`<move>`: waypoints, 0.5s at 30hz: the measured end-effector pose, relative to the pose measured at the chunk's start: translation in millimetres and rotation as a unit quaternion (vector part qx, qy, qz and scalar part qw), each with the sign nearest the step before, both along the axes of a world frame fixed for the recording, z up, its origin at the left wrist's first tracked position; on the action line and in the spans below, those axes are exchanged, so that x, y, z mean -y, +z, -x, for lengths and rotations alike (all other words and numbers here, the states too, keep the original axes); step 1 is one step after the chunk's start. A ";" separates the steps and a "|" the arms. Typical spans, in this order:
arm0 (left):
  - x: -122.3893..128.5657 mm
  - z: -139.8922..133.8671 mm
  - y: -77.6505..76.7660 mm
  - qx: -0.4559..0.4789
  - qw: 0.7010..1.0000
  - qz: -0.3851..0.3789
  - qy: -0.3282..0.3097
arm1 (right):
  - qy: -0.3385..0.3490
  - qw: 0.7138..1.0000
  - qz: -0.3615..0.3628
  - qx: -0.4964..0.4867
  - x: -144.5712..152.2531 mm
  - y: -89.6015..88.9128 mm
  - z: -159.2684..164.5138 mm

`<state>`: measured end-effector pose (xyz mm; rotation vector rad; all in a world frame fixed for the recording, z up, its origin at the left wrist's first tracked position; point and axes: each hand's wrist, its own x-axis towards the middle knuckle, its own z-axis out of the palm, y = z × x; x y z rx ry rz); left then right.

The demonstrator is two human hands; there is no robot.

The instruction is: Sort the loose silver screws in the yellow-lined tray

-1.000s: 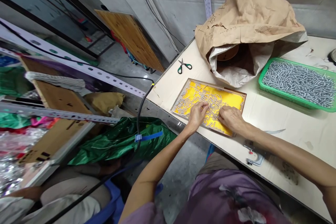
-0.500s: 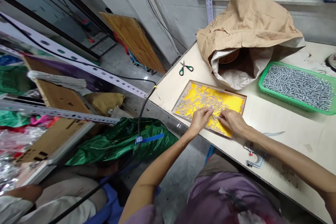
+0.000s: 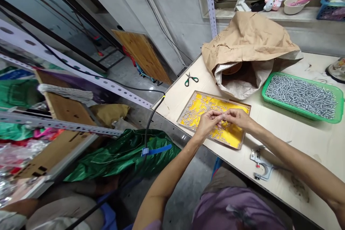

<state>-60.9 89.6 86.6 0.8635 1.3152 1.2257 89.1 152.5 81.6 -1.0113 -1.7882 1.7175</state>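
Note:
My left hand and my right hand meet fingertip to fingertip above a shallow tray lined with yellow. Both are closed in a pinch on a tiny shiny metal pin at the point where they meet; its exact shape is too small to make out. Many short silver metal pins, perhaps screws, lie scattered over the yellow lining, thickest on the left side. My hands hide part of the tray's middle.
A green plastic box full of similar metal pieces stands right. Behind the tray slumps an open brown paper sack. Scissors and a grey metal gauge-like tool lie on the table. A black cable hangs left.
My hands, apart over the tray before, have come together at the fingertips. The right hand has lifted from among the pins. The camera view has tilted slightly upward.

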 end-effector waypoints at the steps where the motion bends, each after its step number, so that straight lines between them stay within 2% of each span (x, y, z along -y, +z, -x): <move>1: -0.4 -1.0 2.2 0.007 1.000 -0.006 0.000 | -0.006 0.999 0.043 -0.020 -0.2 2.0 0.6; 3: -0.4 -1.0 6.4 0.005 1.000 -0.013 -0.008 | -0.019 0.994 0.105 -0.040 0.2 6.7 1.6; 5: -0.2 1.4 10.2 -0.009 1.000 -0.013 -0.024 | -0.024 0.990 0.129 -0.044 0.7 12.0 2.1; 9: -1.5 8.5 14.8 -0.006 0.999 -0.004 -0.050 | -0.015 0.991 0.119 -0.058 0.2 22.5 2.0; 15: -6.2 9.3 10.5 0.073 0.997 0.015 -0.037 | -0.038 0.992 0.101 -0.065 -1.4 26.2 4.0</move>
